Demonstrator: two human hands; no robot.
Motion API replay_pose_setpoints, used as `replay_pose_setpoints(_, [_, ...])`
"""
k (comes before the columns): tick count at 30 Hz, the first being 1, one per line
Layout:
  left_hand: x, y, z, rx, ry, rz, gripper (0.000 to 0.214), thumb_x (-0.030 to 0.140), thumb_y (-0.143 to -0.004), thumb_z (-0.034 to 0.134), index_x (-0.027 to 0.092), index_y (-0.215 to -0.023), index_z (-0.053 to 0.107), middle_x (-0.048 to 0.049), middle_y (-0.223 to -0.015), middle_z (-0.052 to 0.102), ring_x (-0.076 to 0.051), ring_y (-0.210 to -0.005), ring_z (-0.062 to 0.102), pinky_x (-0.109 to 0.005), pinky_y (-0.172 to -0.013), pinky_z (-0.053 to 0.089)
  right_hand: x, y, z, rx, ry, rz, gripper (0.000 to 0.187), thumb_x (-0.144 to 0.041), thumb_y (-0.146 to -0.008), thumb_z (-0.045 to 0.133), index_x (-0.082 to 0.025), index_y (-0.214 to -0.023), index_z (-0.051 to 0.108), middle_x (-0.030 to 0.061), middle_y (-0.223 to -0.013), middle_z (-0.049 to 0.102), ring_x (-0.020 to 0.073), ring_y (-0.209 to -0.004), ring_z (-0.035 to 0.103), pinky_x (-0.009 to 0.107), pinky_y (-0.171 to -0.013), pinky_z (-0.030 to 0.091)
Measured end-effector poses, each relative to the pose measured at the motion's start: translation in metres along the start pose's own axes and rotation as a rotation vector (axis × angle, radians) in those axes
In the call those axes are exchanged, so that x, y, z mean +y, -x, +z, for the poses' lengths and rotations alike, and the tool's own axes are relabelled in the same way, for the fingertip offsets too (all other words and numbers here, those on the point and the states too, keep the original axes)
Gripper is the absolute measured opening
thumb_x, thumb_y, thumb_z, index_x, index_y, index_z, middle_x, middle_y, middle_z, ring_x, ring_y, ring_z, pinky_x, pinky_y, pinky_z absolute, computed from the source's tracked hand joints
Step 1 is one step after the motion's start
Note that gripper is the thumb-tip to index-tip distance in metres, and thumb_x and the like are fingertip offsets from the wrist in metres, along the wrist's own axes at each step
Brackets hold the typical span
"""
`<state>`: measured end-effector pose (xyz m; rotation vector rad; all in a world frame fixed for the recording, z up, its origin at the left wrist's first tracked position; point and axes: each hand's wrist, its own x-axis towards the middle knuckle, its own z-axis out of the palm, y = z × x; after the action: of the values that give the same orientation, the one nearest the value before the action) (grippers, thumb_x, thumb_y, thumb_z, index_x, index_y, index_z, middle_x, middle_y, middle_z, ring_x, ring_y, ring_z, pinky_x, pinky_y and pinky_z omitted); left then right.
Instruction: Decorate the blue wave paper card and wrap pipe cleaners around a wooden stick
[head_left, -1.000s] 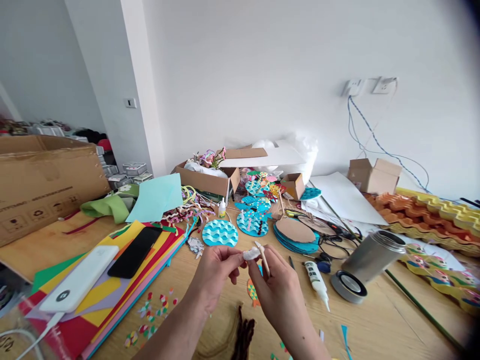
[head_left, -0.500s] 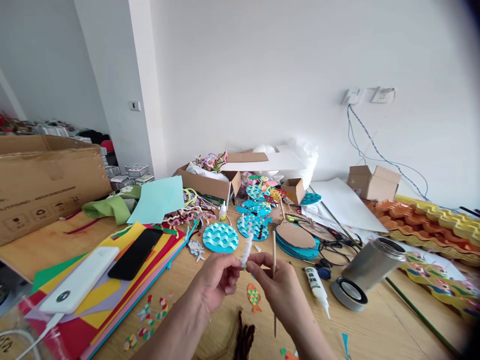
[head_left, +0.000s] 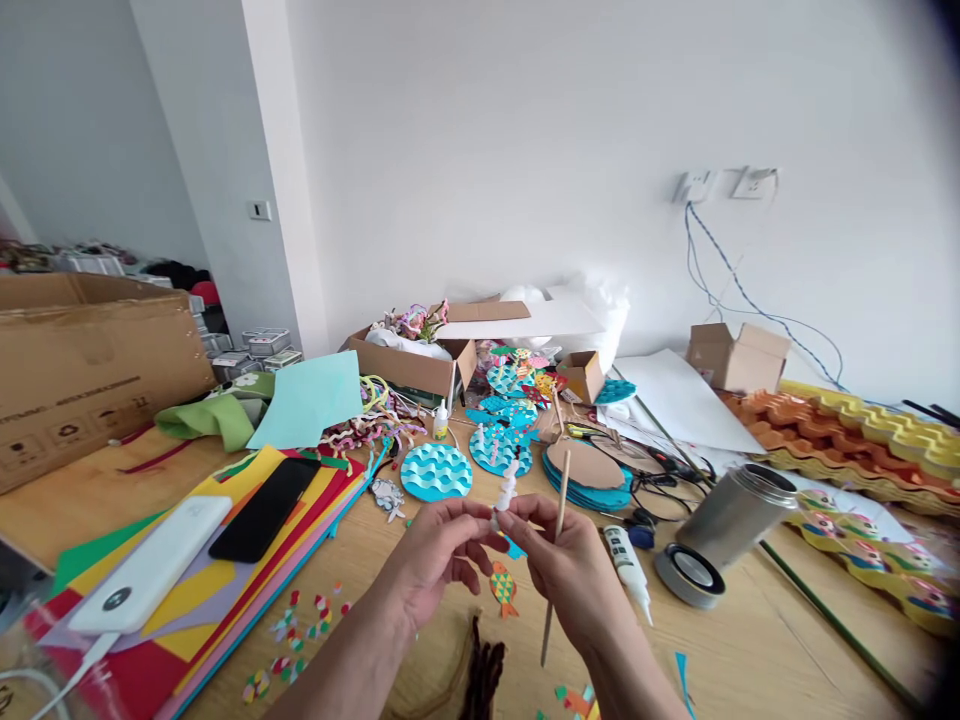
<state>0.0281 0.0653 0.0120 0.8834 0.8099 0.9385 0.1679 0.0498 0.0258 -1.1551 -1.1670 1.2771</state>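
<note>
A white fuzzy pipe cleaner (head_left: 508,487), wound into a tapering spiral, stands upright between my two hands. My left hand (head_left: 442,550) pinches its lower end with thumb and forefinger, the other fingers loosely curled. My right hand (head_left: 562,560) grips the same end at its fingertips and also has a thin wooden stick (head_left: 564,480) tucked through its fingers. Below them on the table lies a patterned paper fish (head_left: 503,590). A bundle of dark brown pipe cleaners (head_left: 484,670) is nearer to me. Just beyond the hands is a blue disc with paper waves (head_left: 436,472).
Coloured sheets (head_left: 247,590) carry a phone (head_left: 264,508) and a white power bank (head_left: 154,565) on the left. To the right are a glue tube (head_left: 628,570), a steel flask (head_left: 739,520), its lid (head_left: 690,575) and stacked cardboard discs (head_left: 589,475). Boxes line the back.
The view has shifted slightly. Both hands keep hold of the white pipe cleaner, which now leans a little more to the right, and my left fingers have spread somewhat.
</note>
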Motion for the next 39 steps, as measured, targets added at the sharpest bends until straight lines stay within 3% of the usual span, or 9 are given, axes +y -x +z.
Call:
replay_pose_setpoints(3, [0.002,0.002,0.003,0.027,-0.070,0.083,0.039,0.034,-0.065,0.074,0.012,-0.095,0.062,-0.0061,-0.076,0.070,-0.012,-0.054,0.060,-0.021,-0.044,0.043,0.005,-0.004,-0.002,0.026,0.015,-0.015,0.034,-0.049,-0.063,0.074,-0.017,-0.070,0.065,-0.0001,-0.059,0.062,0.0019,-0.033,0.022,0.021,-0.035,0.010])
replay_pose_setpoints(9, [0.000,0.000,0.002,0.043,-0.152,0.125,0.039,0.042,-0.063,0.075,0.009,-0.081,0.068,-0.0080,-0.074,0.070,-0.014,-0.055,0.063,-0.024,-0.049,0.047,0.003,-0.003,-0.001,0.010,0.033,-0.003,0.035,-0.049,-0.062,0.075,-0.016,-0.068,0.066,0.0015,-0.061,0.064,0.0032,-0.034,0.028,0.021,-0.035,0.009])
replay_pose_setpoints(17, [-0.001,-0.001,0.001,0.069,-0.194,0.038,0.035,0.040,-0.059,0.076,0.009,-0.072,0.063,-0.0079,-0.063,0.069,-0.015,-0.050,0.062,-0.024,-0.045,0.047,0.001,-0.003,-0.011,0.025,0.041,0.010,0.037,-0.048,-0.063,0.076,-0.018,-0.083,0.067,-0.0100,-0.040,0.034,0.0038,-0.034,0.018,0.022,-0.037,0.008])
replay_pose_setpoints(31, [-0.007,-0.003,0.000,0.040,-0.252,-0.006,0.031,0.038,-0.058,0.074,0.013,-0.067,0.059,-0.0043,-0.055,0.066,-0.013,-0.043,0.058,-0.024,-0.043,0.046,-0.008,0.000,-0.008,0.063,-0.018,0.002,0.034,-0.049,-0.058,0.078,-0.019,-0.068,0.064,-0.0090,-0.041,0.036,0.0041,-0.036,0.014,0.024,-0.039,0.009])
replay_pose_setpoints(39, [-0.004,-0.001,0.000,0.016,-0.267,-0.026,0.023,0.031,-0.060,0.070,0.012,-0.067,0.059,-0.0043,-0.054,0.067,-0.012,-0.042,0.058,-0.022,-0.042,0.046,-0.009,-0.001,-0.008,0.091,-0.014,0.008,0.037,-0.047,-0.057,0.079,-0.016,-0.069,0.064,-0.0098,-0.042,0.032,0.0034,-0.038,0.014,0.022,-0.039,0.009])
